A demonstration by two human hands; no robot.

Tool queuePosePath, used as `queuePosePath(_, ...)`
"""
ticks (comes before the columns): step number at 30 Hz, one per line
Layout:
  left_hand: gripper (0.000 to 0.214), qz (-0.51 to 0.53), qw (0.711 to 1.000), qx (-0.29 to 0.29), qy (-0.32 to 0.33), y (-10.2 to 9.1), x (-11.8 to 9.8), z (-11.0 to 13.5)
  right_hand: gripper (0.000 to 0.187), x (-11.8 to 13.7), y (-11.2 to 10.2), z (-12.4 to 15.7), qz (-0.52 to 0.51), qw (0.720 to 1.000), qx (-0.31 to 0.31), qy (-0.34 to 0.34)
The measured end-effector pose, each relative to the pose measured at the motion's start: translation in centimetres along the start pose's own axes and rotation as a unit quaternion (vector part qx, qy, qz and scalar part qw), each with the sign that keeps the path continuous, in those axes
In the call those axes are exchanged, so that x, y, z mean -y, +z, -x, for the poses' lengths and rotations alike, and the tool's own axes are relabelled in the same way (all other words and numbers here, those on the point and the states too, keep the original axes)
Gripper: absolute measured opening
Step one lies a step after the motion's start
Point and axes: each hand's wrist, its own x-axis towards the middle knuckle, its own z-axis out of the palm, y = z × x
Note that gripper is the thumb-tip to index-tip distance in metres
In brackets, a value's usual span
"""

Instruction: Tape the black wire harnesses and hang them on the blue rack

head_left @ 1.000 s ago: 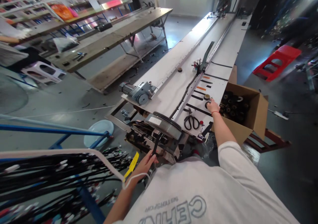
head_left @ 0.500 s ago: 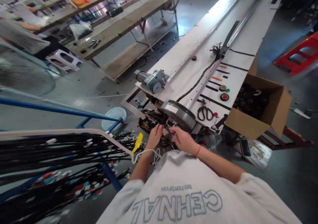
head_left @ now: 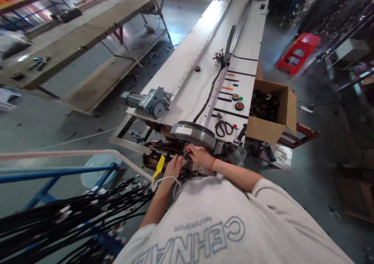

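Close together, my two hands are at the near end of the white table, just below a round dark drum [head_left: 193, 134] with a white label. My left hand [head_left: 174, 166] has its fingers bent and pressed together; what they hold is too small to name. My right hand [head_left: 199, 155] pinches at a small dark piece beside the drum, which I cannot make out. A black cable bundle [head_left: 208, 96] runs from behind the drum along a metal rail to a cluster of connectors [head_left: 220, 57]. Black-handled scissors [head_left: 223, 126] lie right of the drum.
A grey motor [head_left: 146, 101] sits at the table's left corner. Tape rolls [head_left: 239, 106] and strips lie on the right side, next to a cardboard box [head_left: 267, 129]. At left, a blue rack [head_left: 55, 176] carries black cables [head_left: 96, 205]. A red stool [head_left: 298, 53] lies beyond.
The view has swung right, so the scene sits further left. My hands have come closer together, with the right hand moving in beside the left under the drum.
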Motion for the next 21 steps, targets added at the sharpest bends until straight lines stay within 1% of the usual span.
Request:
queuePosePath(2, 0.043, -0.077, 0.996, 0.033, 0.027, -0.1, 0.2, -0.4, 0.026, 0.5, -0.2, -0.3, 0.021, 0.999, 0.009, -0.041)
queuePosePath(4, 0.033, -0.143, 0.987, 0.059, 0.040, -0.1, 0.3, -0.7, 0.036, 0.6, -0.3, -0.7, 0.038, 0.995, 0.002, -0.092)
queuePosePath(6, 0.030, -0.195, 0.978, 0.068, 0.042, 0.1, 0.1, -0.8, 0.048, 0.5, -0.3, -1.2, 0.054, 0.989, -0.003, -0.136)
queuePosePath(7, 0.030, -0.224, 0.972, 0.068, 0.040, 0.2, -0.1, -0.7, 0.052, 0.3, -0.2, -1.5, 0.061, 0.987, -0.004, -0.148)
queuePosePath(9, 0.029, -0.282, 0.957, 0.060, 0.034, 0.4, -0.6, -0.3, 0.053, 0.3, 0.1, -2.4, 0.073, 0.987, 0.003, -0.141)
queuePosePath(11, 0.028, -0.315, 0.948, 0.046, 0.032, 0.5, -1.2, 0.3, 0.049, 0.8, 0.6, -3.2, 0.084, 0.991, 0.010, -0.101)
queuePosePath(12, 0.028, -0.312, 0.949, 0.033, 0.035, 0.5, -1.4, 0.5, 0.046, 1.2, 0.8, -3.3, 0.089, 0.992, 0.014, -0.089)
queuePosePath(13, 0.027, -0.292, 0.955, 0.017, 0.040, 0.5, -1.4, 0.6, 0.044, 1.7, 0.7, -3.2, 0.091, 0.991, 0.021, -0.096)
queuePosePath(14, 0.027, -0.256, 0.966, 0.003, 0.043, 0.4, -1.2, 0.7, 0.042, 2.0, 0.4, -2.9, 0.090, 0.988, 0.030, -0.118)
queuePosePath(15, 0.027, -0.210, 0.977, 0.000, 0.039, 0.4, -0.8, 0.8, 0.041, 2.1, -0.4, -2.3, 0.086, 0.985, 0.034, -0.145)
queuePosePath(16, 0.029, -0.163, 0.986, 0.008, 0.026, 0.4, -0.1, 0.7, 0.039, 1.7, -1.6, -1.4, 0.083, 0.984, 0.024, -0.155)
queuePosePath(17, 0.030, -0.124, 0.992, 0.031, 0.004, 0.4, 0.6, 0.7, 0.038, 0.9, -3.2, -0.5, 0.082, 0.987, -0.002, -0.140)
queuePosePath(18, 0.031, -0.102, 0.993, 0.063, -0.023, 0.5, 1.4, 0.6, 0.037, -0.5, -5.2, 0.4, 0.086, 0.991, -0.050, -0.086)
queuePosePath(19, 0.031, -0.096, 0.990, 0.095, -0.047, 0.7, 2.3, 0.7, 0.038, -2.4, -7.4, 1.1, 0.099, 0.986, -0.128, 0.022)
queuePosePath(20, 0.029, -0.102, 0.985, 0.121, -0.063, 0.8, 3.1, 0.8, 0.043, -4.6, -9.7, 1.6, 0.114, 0.963, -0.198, 0.144)
queuePosePath(21, 0.027, -0.111, 0.982, 0.134, -0.066, 1.0, 3.7, 1.0, 0.048, -7.1, -11.7, 1.9, 0.127, 0.924, -0.255, 0.254)
